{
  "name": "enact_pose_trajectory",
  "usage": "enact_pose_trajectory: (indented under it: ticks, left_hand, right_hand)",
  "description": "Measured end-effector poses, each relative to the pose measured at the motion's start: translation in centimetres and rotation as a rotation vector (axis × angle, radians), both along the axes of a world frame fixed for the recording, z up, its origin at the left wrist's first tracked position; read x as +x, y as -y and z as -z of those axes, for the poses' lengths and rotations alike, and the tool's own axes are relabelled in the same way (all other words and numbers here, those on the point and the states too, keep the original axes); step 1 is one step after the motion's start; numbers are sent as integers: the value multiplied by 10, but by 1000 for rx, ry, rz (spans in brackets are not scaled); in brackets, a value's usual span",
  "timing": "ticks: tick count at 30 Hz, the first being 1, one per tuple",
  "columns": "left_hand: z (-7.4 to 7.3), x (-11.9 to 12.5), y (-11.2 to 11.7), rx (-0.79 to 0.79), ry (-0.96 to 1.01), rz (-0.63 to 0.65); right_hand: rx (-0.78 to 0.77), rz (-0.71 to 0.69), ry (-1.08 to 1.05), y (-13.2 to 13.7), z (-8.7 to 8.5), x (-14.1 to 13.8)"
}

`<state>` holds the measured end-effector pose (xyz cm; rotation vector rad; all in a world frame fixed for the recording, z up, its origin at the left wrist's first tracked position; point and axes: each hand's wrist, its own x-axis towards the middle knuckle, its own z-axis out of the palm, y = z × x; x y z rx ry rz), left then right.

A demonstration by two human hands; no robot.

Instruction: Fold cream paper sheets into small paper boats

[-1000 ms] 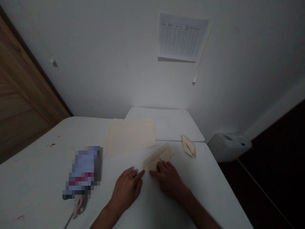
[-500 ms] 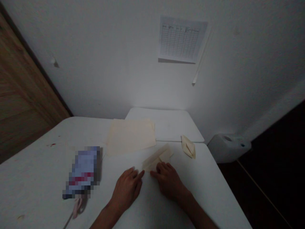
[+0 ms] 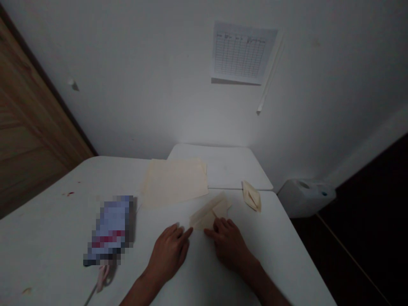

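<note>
My open left hand [image 3: 168, 253] and right hand [image 3: 228, 246] rest on the table [image 3: 47, 238], fingers [image 3: 219, 224] ungripping, seemingly just touching the folded cream paper [image 3: 207, 216], light and soft, best pinched at its near edge.

Two hands [image 3: 168, 253] [image 3: 228, 246], two folded papers [image 3: 208, 216] [image 3: 251, 196], one flat sheet [image 3: 174, 182].

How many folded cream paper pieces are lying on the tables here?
2: a cream folded paper piece at the fingertips of the right hand, and a smaller cream folded paper piece farther right.
</note>
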<state>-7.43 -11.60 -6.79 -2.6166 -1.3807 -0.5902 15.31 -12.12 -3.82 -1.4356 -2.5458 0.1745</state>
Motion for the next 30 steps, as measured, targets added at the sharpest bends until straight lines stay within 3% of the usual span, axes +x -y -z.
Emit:
enact_pose_trajectory:
  ticks: [4,10,17,20,24,30]
  left_hand:
    - [-1,-5,-3,-4,15,45]
    - [-5,-26,-16,-10,40,149]
    - [-13,-39,-25,0,86,144]
    - [-18,-25,-17,28,150,109]
    - [-24,10,-4,-39,169,214]
    - [-14,51,-11,-88,99,218]
  right_hand:
    - [41,39,-182,-4,5,25]
    - [188,156,-520,-35,19,59]
    - [-59,224,-493,-62,18,55]
    - [-127,223,-475,-66,14,49]
    - [-158,202,-472,-64,12,45]
    - [-153,195,-517,-60,13,46]
